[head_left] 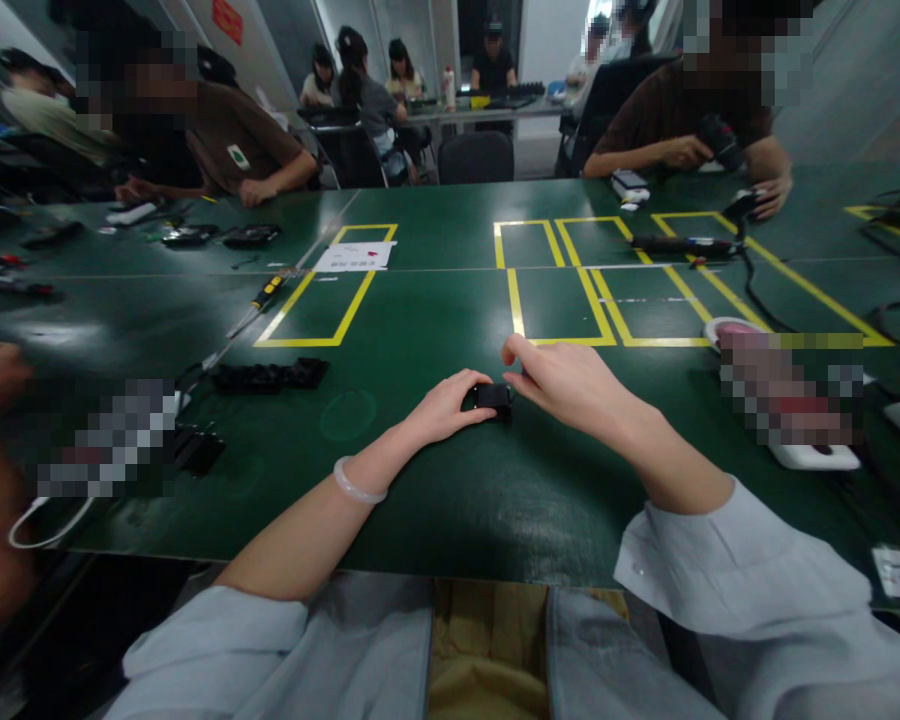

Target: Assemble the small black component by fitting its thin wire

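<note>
A small black box-shaped part [494,400] rests on the green table in front of me. My left hand [448,405], with a pale bangle on its wrist, grips the part between thumb and fingers from the left. Just to the right, my right hand [566,382] is held with its index finger curled toward the thumb, close to the part. Whatever may be between those fingertips is too small to make out.
Black part strips [270,375] lie to the left, beyond a blurred-out device [109,440]. A yellow-black screwdriver [268,292] and a paper sheet [356,257] sit farther off. At right are a white-edged device [817,455] and a black cable [757,290]. Co-workers sit opposite.
</note>
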The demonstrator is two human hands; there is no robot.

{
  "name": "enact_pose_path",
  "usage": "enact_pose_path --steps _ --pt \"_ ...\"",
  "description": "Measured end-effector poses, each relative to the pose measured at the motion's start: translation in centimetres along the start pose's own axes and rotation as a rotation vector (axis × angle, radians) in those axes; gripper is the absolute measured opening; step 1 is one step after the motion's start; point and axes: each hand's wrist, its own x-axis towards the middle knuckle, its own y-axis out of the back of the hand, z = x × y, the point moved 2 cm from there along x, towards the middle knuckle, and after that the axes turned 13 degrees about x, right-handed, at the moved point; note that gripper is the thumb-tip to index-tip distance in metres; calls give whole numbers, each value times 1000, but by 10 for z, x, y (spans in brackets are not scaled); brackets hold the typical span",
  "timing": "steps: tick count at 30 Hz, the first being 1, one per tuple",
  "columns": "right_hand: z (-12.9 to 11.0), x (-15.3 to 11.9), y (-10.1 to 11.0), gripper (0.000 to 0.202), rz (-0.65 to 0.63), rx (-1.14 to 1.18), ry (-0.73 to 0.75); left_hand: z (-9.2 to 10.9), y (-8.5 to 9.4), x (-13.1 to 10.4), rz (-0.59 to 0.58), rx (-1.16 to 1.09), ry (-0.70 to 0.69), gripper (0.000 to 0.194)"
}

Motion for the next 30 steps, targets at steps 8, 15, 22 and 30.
enact_pose_path --steps 8,15,22,30 --pt "3 -2 0 23 -4 41 43 0 0 0 13 -14 -11 36" --pt "1 0 1 22 -8 -11 -11 1 0 0 8 -12 -5 38" --pt "1 -2 2 24 -15 27 26 2 2 0 0 -8 -3 37" --pt "2 -1 0 24 -19 -22 -4 1 1 0 3 -11 -1 39"
